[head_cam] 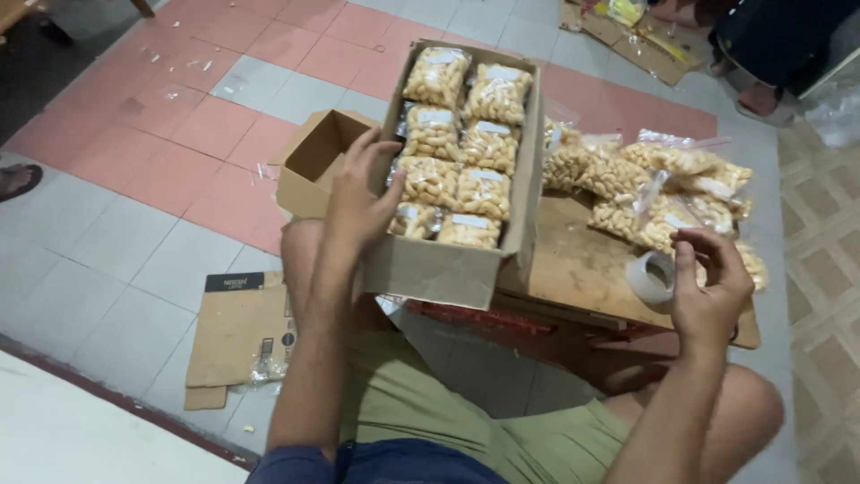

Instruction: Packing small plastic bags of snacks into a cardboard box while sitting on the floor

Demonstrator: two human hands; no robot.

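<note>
While our left hand (358, 193) rests spread on the long brown cardboard box (448, 264) of clear snack bags (457, 143), which overhangs the wooden surface (573, 260), our right hand (712, 287) pinches a clear tape roll (651, 276); unsupported, the box may tip and spill.

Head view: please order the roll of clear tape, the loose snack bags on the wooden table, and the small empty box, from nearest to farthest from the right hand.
1. Roll of clear tape: at the right hand fingertips.
2. Loose snack bags: on the wooden table, just beyond.
3. Small empty box: far left, past the packed carton.
</note>
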